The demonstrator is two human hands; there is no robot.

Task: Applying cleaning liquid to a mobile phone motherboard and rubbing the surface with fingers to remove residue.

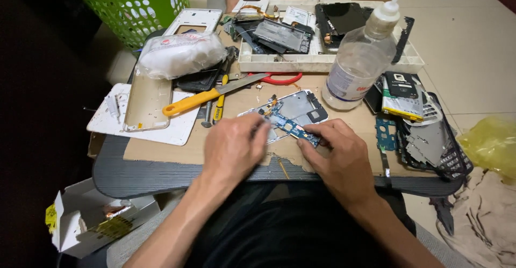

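An opened phone frame [297, 106] lies on a sheet of cardboard [161, 149] at the middle of a small dark table. A blue circuit board [293, 127] rests tilted across the frame's near edge. My left hand [235, 147] covers the frame's left end, fingers curled onto it. My right hand [338, 152] pinches the right end of the blue board between thumb and fingers.
A yellow-handled knife [207, 97], red scissors [279, 78], a clear plastic bottle [360, 61], a white tray of phone parts [322, 62], a clear phone case [146, 102], a wrapped white bundle [180, 54], batteries [400, 93] and metal shields [430, 144] crowd the table. A green basket [134, 4] stands back left.
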